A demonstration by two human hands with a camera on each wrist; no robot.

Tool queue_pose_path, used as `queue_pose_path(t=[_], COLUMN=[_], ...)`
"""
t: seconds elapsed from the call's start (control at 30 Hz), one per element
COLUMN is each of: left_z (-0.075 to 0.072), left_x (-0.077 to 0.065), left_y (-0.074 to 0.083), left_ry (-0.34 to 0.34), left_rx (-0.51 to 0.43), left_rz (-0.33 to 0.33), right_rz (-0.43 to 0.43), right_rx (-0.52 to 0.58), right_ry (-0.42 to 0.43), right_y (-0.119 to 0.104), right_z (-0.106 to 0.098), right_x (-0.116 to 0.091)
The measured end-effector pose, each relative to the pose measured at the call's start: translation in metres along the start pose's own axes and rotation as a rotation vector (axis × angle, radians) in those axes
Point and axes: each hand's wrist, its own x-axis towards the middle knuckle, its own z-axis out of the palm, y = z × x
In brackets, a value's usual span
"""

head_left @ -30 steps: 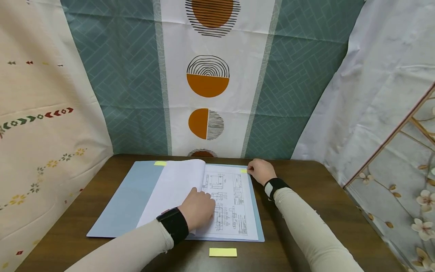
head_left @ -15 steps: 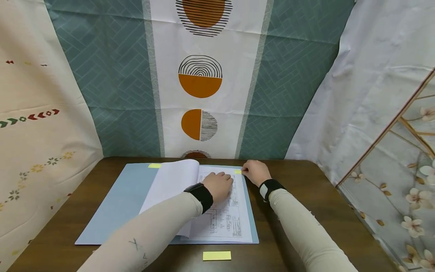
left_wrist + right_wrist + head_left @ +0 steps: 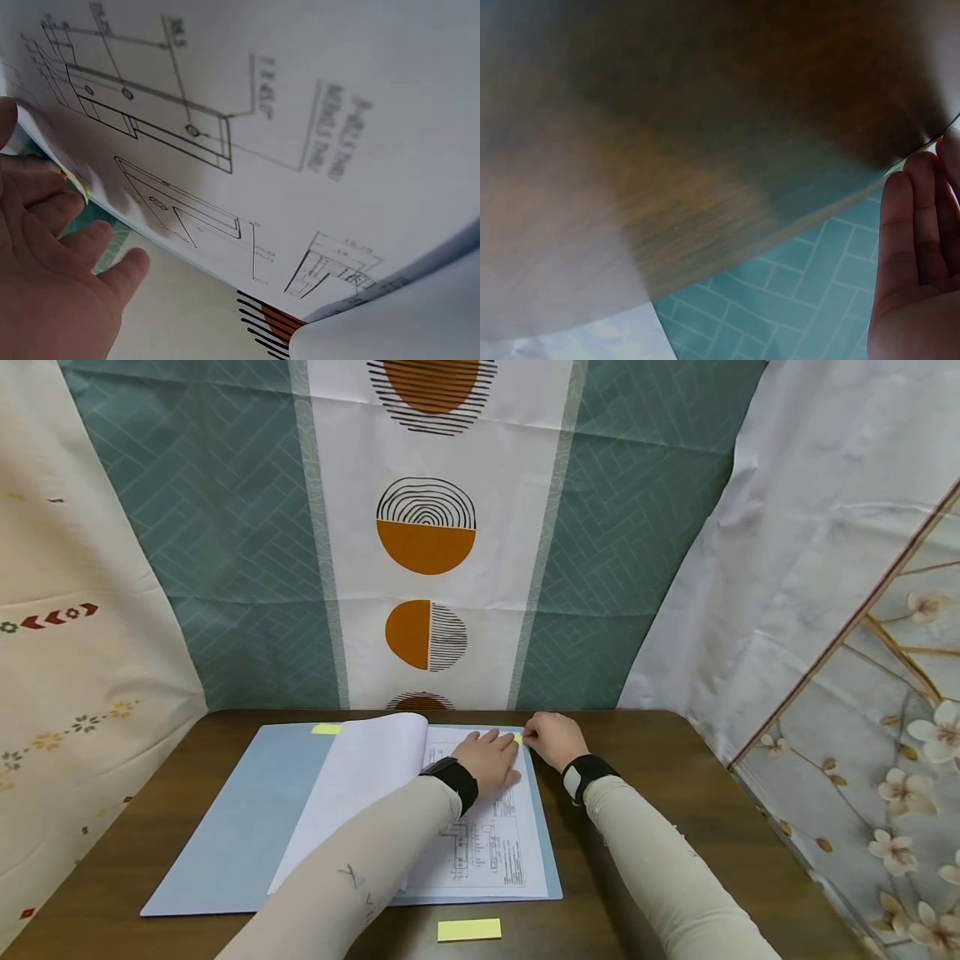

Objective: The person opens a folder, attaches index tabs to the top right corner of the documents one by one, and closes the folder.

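An open blue folder (image 3: 217, 827) lies on the table with printed pages of technical drawings (image 3: 495, 852) on its right side. My left hand (image 3: 489, 762) lies over the upper part of the drawing page, fingers spread and pointing to its top right corner. At that corner sits a yellow sticky note (image 3: 518, 738), partly covered by the fingers. My right hand (image 3: 555, 739) is at the page's right edge, its fingertips pinching the outer end of the note. In the left wrist view the note shows as a yellow sliver (image 3: 77, 187) by the left fingertips.
Turned-over white pages (image 3: 360, 777) curl up at the folder's middle. Another yellow sticky note (image 3: 326, 728) is at their top left corner. A loose yellow strip (image 3: 468, 930) lies on the brown table (image 3: 637, 793) in front. Patterned cloths (image 3: 442, 543) hang behind.
My left hand has moved up and right from the middle of the folder to the page's top right corner, its fingers straightening. My right hand has stayed at the note.
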Motion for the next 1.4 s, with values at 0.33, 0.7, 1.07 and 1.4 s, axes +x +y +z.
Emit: queue_pose_path(t=[0.33,0.7,1.07,1.4], left_z=[0.005,0.009,-0.002,0.004], left_x=[0.007,0.014,0.006,0.014], left_y=[-0.002,-0.002,-0.003,-0.008], left_ry=[0.021,-0.004,-0.034,-0.049], left_rx=[-0.068,-0.123,-0.155,-0.154], left_rz=[0.020,-0.018,-0.060,-0.121], right_rz=[0.002,-0.004,-0.018,-0.004], right_rx=[-0.006,-0.001,0.002,-0.003], right_ry=[-0.010,-0.008,0.001,-0.002], right_y=[0.000,0.000,-0.002,-0.002], right_z=[0.002,-0.004,-0.007,-0.006], right_x=[0.001,-0.001,-0.002,-0.002])
